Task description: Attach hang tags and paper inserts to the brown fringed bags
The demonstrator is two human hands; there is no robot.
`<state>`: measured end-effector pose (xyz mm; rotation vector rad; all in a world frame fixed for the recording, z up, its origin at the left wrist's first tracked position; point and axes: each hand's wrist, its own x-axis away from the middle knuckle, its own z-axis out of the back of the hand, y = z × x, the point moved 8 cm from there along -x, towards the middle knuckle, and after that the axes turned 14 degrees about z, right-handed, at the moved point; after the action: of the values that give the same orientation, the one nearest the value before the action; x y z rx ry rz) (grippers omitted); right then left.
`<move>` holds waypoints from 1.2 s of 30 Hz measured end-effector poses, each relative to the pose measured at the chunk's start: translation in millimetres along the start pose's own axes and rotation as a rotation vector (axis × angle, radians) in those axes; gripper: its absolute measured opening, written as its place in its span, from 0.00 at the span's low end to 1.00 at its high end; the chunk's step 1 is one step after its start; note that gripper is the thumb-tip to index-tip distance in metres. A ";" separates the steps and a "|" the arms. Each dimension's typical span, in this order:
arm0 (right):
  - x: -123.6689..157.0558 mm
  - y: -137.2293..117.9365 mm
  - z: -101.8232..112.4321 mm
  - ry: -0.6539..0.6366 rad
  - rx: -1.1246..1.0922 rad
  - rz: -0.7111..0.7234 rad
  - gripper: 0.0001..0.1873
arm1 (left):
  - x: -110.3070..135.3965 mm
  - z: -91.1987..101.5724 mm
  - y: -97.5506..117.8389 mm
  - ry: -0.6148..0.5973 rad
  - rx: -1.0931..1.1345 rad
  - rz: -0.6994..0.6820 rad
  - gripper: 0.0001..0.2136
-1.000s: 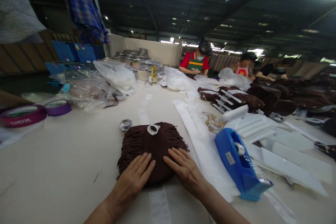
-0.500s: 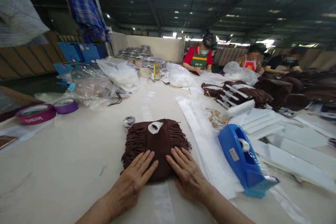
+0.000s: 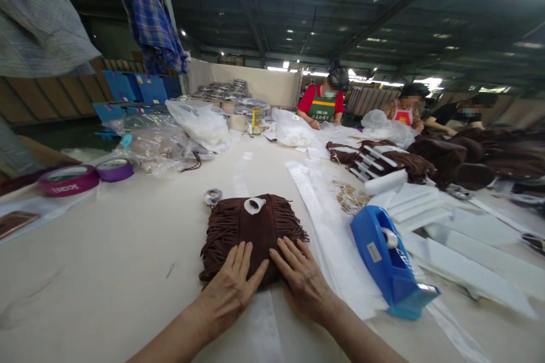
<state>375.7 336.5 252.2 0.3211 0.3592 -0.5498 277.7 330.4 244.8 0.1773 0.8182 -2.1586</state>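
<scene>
A brown fringed suede bag (image 3: 254, 228) lies flat on the white table (image 3: 106, 249) in front of me, a white wrapped piece (image 3: 254, 205) at its far edge. My left hand (image 3: 232, 287) lies flat on the bag's near edge with fingers stretched out. My right hand (image 3: 304, 281) rests beside it, also flat, fingers spread on the bag's near right part. Neither hand grips anything. A white paper strip (image 3: 261, 323) runs under the bag toward me.
A blue tape dispenser (image 3: 387, 261) stands right of my hands among white paper strips (image 3: 327, 227) and foam sheets (image 3: 421, 207). Tape rolls (image 3: 70, 178) sit at the left, plastic bags (image 3: 200, 122) behind. Other fringed bags (image 3: 383, 159) and several people work at the far end.
My left hand has slid right, closer to my right hand, on the bag's near edge. The view shifted slightly; the bag stays in place.
</scene>
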 end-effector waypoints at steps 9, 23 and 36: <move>31.6 -47.5 27.6 0.109 -0.218 0.001 0.25 | -0.6 -8.7 -7.0 -0.195 0.158 0.115 0.27; 37.1 -32.8 -18.2 0.066 -0.682 -0.440 0.34 | -2.8 -1.5 -26.8 -0.375 0.463 0.218 0.34; 38.9 -41.4 -17.3 0.226 -0.382 -0.461 0.20 | -4.2 -3.2 -23.6 -0.252 0.447 0.328 0.24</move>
<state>379.3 292.5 212.6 -0.0767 0.7544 -0.8821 262.8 346.1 255.6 0.2409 0.1410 -1.9676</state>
